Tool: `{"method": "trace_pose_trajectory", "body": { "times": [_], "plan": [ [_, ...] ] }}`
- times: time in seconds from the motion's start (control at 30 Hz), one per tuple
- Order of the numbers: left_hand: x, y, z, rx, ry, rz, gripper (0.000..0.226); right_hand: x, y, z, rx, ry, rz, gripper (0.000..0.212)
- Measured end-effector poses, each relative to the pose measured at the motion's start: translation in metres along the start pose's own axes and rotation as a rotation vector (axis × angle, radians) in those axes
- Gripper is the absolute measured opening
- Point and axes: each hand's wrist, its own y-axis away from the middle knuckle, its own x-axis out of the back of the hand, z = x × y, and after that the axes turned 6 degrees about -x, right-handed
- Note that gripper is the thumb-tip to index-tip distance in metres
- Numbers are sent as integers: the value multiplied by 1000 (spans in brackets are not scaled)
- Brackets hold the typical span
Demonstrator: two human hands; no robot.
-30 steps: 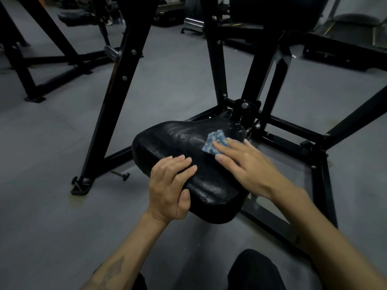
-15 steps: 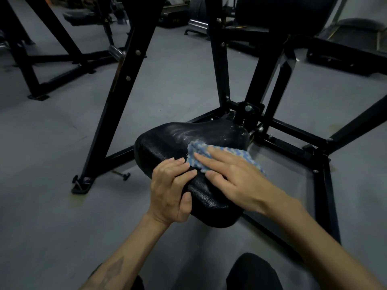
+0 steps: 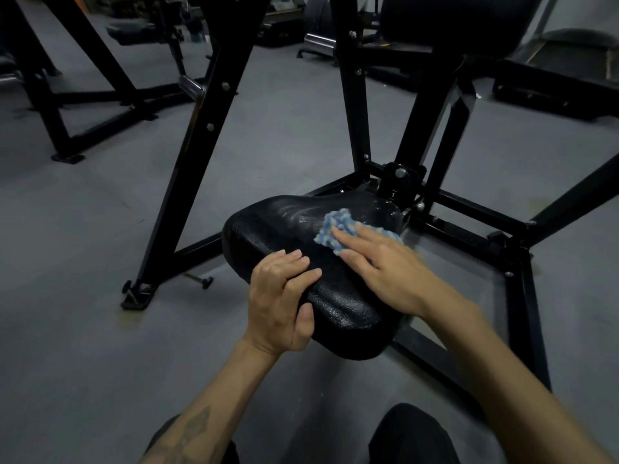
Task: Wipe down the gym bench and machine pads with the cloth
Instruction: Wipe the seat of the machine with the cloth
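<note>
A black textured seat pad (image 3: 268,229) of a gym machine sits low in the middle of the view, shiny with wet streaks near its far end. My left hand (image 3: 283,304) grips the pad's near left edge, fingers on top and thumb against the side. My right hand (image 3: 378,267) lies flat with straight fingers on a blue and white cloth (image 3: 336,227), pressing it on the pad's far right part. Much of the cloth is hidden under the hand.
The machine's black steel frame (image 3: 201,145) rises around the pad, with floor bars (image 3: 526,296) to the right. A black back pad (image 3: 449,21) hangs above at the back. Other benches and machines stand farther off on the grey floor (image 3: 83,329). My knee (image 3: 412,433) shows below.
My right hand slid the cloth left and nearer over the pad, then back toward its far right end. My left hand kept its grip on the pad's edge.
</note>
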Motion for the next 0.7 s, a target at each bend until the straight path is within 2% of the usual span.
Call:
{"method": "trace_pose_trajectory", "body": {
  "times": [0.2, 0.4, 0.53, 0.7],
  "plan": [
    [-1, 2, 0, 7, -3, 1, 44, -5, 4, -16, 118, -65, -36, 44],
    [0, 0, 1, 11, 5, -13, 43, 1, -2, -2, 16, -15, 2, 46],
    [-2, 1, 2, 17, -5, 8, 44, -4, 14, -11, 53, -45, 12, 44],
    [0, 2, -1, -4, 5, -16, 43, 2, -18, -22, 74, -24, -65, 44]
  ]
}}
